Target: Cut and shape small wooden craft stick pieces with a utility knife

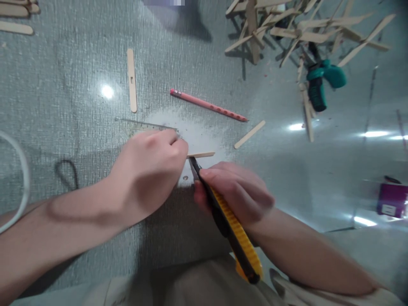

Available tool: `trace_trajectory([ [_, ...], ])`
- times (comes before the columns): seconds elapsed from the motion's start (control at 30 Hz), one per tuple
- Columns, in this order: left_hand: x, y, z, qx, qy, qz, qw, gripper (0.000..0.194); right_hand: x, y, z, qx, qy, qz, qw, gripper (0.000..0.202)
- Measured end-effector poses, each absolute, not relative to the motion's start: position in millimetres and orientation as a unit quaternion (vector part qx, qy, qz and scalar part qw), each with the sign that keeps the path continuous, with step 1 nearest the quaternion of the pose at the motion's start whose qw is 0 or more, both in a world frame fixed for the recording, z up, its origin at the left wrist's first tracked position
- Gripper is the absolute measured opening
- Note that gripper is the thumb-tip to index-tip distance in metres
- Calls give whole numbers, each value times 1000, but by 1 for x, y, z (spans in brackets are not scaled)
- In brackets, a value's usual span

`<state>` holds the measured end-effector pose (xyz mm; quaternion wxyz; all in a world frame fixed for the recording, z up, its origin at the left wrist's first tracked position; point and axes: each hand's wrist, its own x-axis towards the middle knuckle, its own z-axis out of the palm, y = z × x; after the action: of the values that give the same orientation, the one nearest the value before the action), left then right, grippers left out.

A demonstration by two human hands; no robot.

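My left hand (153, 165) is closed on a thin wooden stick (204, 154), whose end sticks out to the right of my fingers. My right hand (234, 191) is wrapped round a yellow and black utility knife (234, 229), its blade end up at the stick beside my left knuckles. A clear ruler (146, 125) lies just beyond my left hand. Further off is a pink pencil (208, 105). A wooden stick with a small slot (131, 80) lies to its left, and a short stick piece (249, 134) to its right.
Crossed wooden stick pieces (302, 32) pile up at the top right, near green-handled pliers (318, 83). More sticks (15, 27) lie at the top left. A white cable (24, 178) crosses my left forearm. A purple box (392, 199) is at the far right.
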<state>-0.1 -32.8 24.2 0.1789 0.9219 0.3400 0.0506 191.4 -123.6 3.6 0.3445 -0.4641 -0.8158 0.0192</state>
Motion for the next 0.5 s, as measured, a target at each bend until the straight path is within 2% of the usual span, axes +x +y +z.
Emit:
trace_trajectory([
  [0.17,1,-34,19,925,333,54,173,21,191,-129,8,-458,-830,-9,318,16],
  [0.3,3,-35,21,926,335,40,168,20,192,-134,6,-484,-805,-18,342,18],
  [0.5,2,-37,20,924,329,58,183,22,198,-134,2,-441,-822,-24,359,19],
])
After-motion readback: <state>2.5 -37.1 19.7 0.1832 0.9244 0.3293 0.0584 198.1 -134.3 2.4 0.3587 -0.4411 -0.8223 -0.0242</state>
